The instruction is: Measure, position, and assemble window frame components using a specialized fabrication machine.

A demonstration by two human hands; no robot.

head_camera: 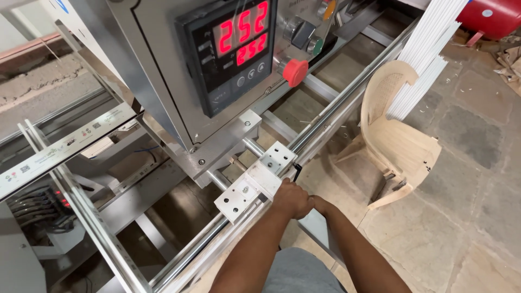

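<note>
- the left hand (291,198) is seen clenched in a fist, pressed against the end of the white carriage block (255,182) on the steel rail (331,111).
- the right hand (320,205) is tucked just behind the left; its grip cannot be told.
- the block lies directly ahead of the knuckles, touching them.
- a grey control box (184,81) stands above the block.

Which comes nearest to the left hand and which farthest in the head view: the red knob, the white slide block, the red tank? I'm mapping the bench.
From the left hand:
1. White slide block, right beside it on the rail.
2. Red knob, above on the control box.
3. Red tank, far upper right.
</note>
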